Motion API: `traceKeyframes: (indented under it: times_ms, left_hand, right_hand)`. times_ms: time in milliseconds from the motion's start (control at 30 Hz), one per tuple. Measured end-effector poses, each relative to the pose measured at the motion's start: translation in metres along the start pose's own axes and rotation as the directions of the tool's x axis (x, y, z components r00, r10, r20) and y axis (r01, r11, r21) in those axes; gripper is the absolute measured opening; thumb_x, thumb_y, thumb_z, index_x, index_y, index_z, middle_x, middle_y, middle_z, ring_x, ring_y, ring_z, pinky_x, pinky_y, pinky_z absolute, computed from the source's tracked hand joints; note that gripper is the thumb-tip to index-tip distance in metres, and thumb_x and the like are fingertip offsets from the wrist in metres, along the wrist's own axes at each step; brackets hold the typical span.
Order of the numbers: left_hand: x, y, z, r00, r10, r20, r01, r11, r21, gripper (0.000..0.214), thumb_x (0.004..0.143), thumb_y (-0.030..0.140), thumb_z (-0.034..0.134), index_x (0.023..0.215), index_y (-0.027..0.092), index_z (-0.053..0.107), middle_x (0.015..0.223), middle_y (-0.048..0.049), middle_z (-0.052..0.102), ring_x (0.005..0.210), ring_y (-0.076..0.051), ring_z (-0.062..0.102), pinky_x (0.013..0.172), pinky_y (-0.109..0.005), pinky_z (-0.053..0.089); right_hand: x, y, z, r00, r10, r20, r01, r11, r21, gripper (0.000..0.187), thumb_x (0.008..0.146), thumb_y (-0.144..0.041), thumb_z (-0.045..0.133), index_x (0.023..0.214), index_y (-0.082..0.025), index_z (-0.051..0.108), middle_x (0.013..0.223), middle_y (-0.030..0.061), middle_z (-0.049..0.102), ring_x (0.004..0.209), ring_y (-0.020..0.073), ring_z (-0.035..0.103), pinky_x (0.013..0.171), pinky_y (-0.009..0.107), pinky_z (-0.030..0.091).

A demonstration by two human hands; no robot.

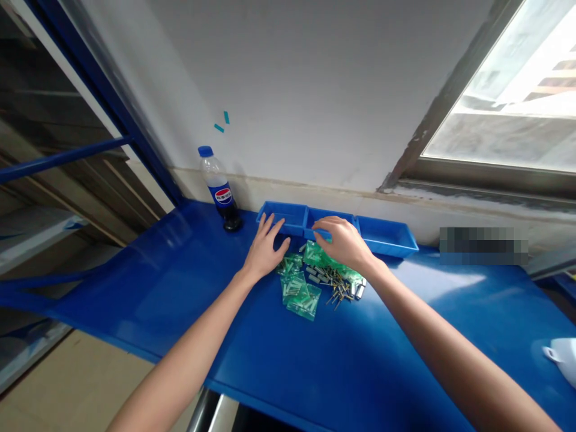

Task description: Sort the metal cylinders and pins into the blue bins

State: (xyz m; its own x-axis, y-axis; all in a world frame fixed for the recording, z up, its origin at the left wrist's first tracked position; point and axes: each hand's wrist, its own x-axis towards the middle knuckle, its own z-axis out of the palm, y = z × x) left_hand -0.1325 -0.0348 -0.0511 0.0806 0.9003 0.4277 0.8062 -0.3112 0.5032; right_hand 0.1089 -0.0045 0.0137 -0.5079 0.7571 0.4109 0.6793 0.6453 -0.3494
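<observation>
Far left, a blue shelf frame (67, 157) stands against the wall (315, 78). Next to it, a cola bottle (220, 191) with a blue cap stands upright at the back of the blue table (180, 288), close to the wall and just left of a blue tray (387, 240). The tray lies along the wall and has three compartments side by side. The left hand (265, 249) lies palm down on the table with fingers spread apart and holds nothing; its fingertips reach the front wall of the tray's left compartment. Just to its right, a cluster of green packets (299, 291) lies flat on the table in front of the tray, some overlapping. The packets nearest the person are clear of both hands. The right hand (344, 243) is arched over the far end of this cluster, fingers bent downward at the front rim of the middle compartment. It cannot be told whether those fingers are closed on a packet (the palm hides the contact). Below and right of that hand, loose metal parts (335, 287) lie in a small heap, touching the packets. Further right, a window (508, 102) is set in the wall, and a white object (562, 359) sits at the table's right edge, well apart from the hands.
</observation>
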Motion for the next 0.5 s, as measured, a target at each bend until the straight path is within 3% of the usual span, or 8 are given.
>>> traceKeyframes:
  times_ms: [100, 233, 367, 500]
  left_hand:
    - [0.004, 0.0, -0.001, 1.0, -0.014, 0.009, 0.014, 0.999, 0.05, 0.059, 0.102, 0.053, 0.052, 0.152, 0.02, 0.053, 0.17, -0.0133, 0.034, 0.163, -0.035, 0.013, 0.129, -0.06, 0.028]
    - [0.008, -0.002, -0.004, 0.996, -0.085, -0.026, 0.088, 0.987, 0.132, 0.059, 0.102, 0.055, 0.05, 0.145, 0.016, 0.06, 0.165, -0.0169, 0.042, 0.161, -0.038, 0.021, 0.128, -0.058, 0.031]
    - [0.006, 0.0, -0.006, 0.996, -0.08, -0.044, 0.088, 0.972, 0.218, 0.062, 0.101, 0.052, 0.053, 0.151, 0.015, 0.054, 0.164, -0.0188, 0.043, 0.16, -0.041, 0.022, 0.126, -0.061, 0.034]
    - [0.007, 0.003, -0.007, 0.997, -0.066, 0.045, 0.053, 0.967, 0.249, 0.067, 0.098, 0.054, 0.056, 0.154, 0.017, 0.052, 0.166, -0.0193, 0.04, 0.161, -0.045, 0.015, 0.124, -0.064, 0.034]
  right_hand:
    - [-0.017, 0.018, -0.002, 0.996, 0.058, -0.064, -0.057, 0.998, 0.016, 0.028, 0.095, -0.025, 0.058, 0.113, -0.023, 0.079, 0.12, 0.0096, 0.079, 0.119, 0.0306, 0.07, 0.104, 0.048, 0.053]
    - [-0.033, 0.033, -0.003, 0.997, 0.068, -0.025, -0.068, 0.998, -0.008, 0.029, 0.098, -0.032, 0.058, 0.117, -0.023, 0.078, 0.124, 0.0104, 0.078, 0.124, 0.0312, 0.067, 0.105, 0.049, 0.05]
    - [-0.039, 0.035, -0.004, 0.998, 0.064, -0.007, -0.064, 0.998, 0.008, 0.029, 0.101, -0.036, 0.056, 0.116, -0.025, 0.079, 0.121, 0.0087, 0.079, 0.12, 0.0304, 0.069, 0.104, 0.049, 0.05]
    - [-0.039, 0.034, -0.004, 0.998, 0.057, -0.031, -0.056, 0.998, 0.037, 0.033, 0.103, -0.041, 0.053, 0.112, -0.023, 0.08, 0.116, 0.0093, 0.08, 0.117, 0.0301, 0.069, 0.103, 0.047, 0.051]
